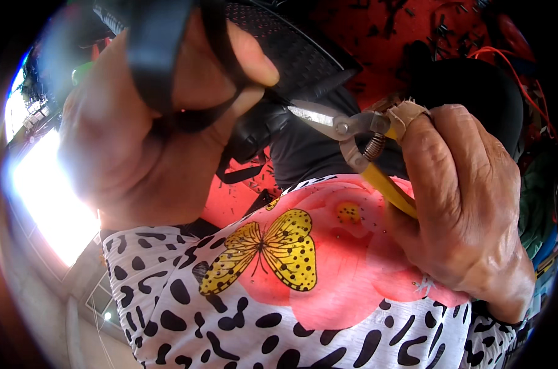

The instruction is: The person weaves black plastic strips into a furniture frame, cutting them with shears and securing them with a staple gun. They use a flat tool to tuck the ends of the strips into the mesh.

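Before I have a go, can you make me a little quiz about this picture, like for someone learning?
1. Which one holds the cutters: (a) the left hand or (b) the right hand?
2. True or false: the butterfly on the shirt is yellow with black marks.
3. Fill in the colour: the strap in the left hand is ____.

Key: 1. (b), the right hand. 2. True. 3. Black.
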Action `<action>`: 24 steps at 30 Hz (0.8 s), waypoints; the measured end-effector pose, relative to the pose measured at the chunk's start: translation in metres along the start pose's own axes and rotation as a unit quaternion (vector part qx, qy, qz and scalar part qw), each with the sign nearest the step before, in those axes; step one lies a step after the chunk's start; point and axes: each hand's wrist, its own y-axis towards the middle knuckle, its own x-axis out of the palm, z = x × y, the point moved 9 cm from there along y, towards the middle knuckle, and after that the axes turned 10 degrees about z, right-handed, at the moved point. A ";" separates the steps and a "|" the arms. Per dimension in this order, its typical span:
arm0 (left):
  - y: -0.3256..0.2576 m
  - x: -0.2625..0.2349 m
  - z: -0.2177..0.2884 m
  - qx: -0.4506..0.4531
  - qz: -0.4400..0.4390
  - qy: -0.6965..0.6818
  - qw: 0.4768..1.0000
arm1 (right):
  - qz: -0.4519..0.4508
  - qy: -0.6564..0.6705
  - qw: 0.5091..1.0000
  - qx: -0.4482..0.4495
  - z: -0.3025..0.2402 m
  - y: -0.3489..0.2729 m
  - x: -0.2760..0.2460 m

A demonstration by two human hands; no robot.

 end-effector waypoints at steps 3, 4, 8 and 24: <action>0.001 0.005 0.006 -0.014 0.045 0.048 0.998 | -0.019 -0.002 1.000 -0.004 0.000 0.003 -0.002; 0.002 0.004 0.008 -0.042 0.076 0.106 0.991 | -0.020 -0.004 1.000 -0.004 0.000 0.004 -0.003; 0.006 0.002 -0.006 -0.199 0.087 0.140 0.966 | -0.030 0.003 1.000 -0.003 0.004 0.007 -0.001; 0.018 0.012 0.006 0.040 0.008 0.143 0.989 | -0.023 -0.010 1.000 0.018 0.015 0.006 -0.002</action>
